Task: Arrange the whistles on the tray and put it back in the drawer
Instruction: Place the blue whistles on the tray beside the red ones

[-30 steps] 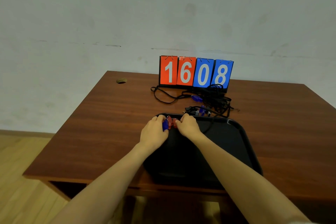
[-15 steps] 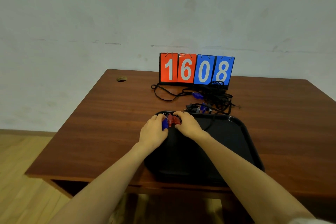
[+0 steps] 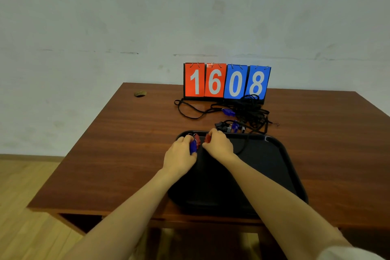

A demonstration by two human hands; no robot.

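Whistles [image 3: 193, 146], blue and red, perhaps plastic

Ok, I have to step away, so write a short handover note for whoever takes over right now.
Left hand: on a blue whistle, a red whistle beside it, at the black tray's far left corner.
Right hand: holding another red whistle there.
Done: these three reached the tray.
Left: the tangled whistles and lanyards by the scoreboard, then tray into drawer.
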